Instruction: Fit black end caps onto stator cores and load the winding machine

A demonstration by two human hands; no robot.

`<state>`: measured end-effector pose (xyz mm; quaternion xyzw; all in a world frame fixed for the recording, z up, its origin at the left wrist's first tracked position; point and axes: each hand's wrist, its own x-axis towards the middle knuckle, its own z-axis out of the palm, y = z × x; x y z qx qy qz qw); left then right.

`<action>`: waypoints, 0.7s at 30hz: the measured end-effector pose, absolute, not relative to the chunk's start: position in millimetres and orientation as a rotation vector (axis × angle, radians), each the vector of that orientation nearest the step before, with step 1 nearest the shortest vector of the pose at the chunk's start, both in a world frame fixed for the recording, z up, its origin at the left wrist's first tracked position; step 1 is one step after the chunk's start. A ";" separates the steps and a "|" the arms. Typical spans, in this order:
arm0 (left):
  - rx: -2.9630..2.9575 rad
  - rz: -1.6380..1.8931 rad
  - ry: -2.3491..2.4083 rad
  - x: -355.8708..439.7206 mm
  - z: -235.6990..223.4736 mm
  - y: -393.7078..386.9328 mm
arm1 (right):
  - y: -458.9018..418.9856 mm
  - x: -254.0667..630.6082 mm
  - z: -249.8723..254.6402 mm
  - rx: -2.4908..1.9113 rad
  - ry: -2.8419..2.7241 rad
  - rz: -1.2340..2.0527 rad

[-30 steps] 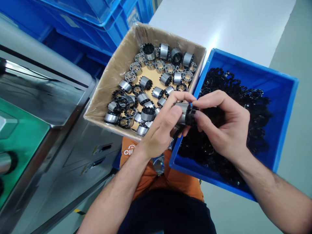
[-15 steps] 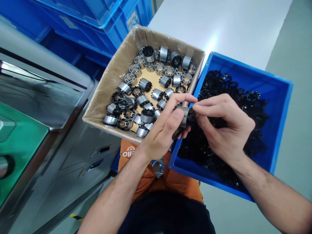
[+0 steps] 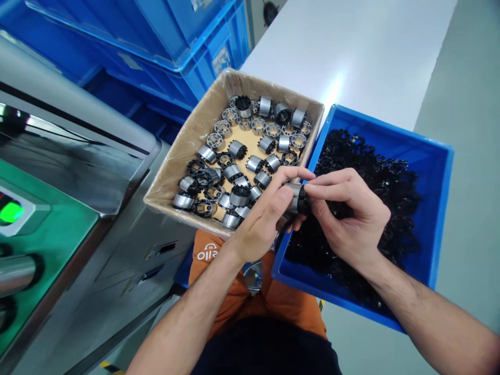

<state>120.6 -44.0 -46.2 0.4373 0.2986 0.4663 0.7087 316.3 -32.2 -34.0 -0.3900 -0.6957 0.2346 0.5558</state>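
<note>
My left hand (image 3: 261, 221) is closed around a small silver metal sleeve (image 3: 294, 198), thumb and fingers pinching it. My right hand (image 3: 347, 219) pinches a black plastic toothed ring (image 3: 304, 204) against the sleeve's end. Both hands meet over the seam between a cardboard box (image 3: 187, 151) and a blue bin (image 3: 437, 219). The box holds several silver sleeves (image 3: 250, 156), some fitted with black rings. The blue bin is heaped with loose black rings (image 3: 375, 177).
Stacked blue crates (image 3: 156, 47) stand behind the box at the upper left. A grey and green machine (image 3: 58, 208) with a lit green light fills the left. A white tabletop (image 3: 351, 52) lies beyond. My orange garment (image 3: 250, 291) shows below.
Both hands stay together on the sleeve and ring; the right fingers have pressed the ring closer onto the sleeve. The camera has pulled back and tilted, so everything sits lower in view.
</note>
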 end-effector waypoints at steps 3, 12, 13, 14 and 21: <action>1.014 1.026 0.649 118.9 -51.6 -45.8 | -33.3 314.4 -32.6 -0.915 -1.680 0.510; 1.562 1.085 0.906 101.1 -47.7 -35.5 | -30.6 330.9 -44.2 -0.986 -1.666 0.825; 1.677 1.057 1.042 93.2 -44.0 -32.2 | -28.4 333.3 -46.5 -0.987 -1.622 0.902; 1.789 1.013 1.182 84.4 -40.2 -28.5 | -26.4 335.0 -47.9 -0.992 -1.586 0.949; 1.674 1.250 1.295 47.2 -28.4 -8.4 | -27.1 326.4 -36.1 -0.960 -1.557 1.133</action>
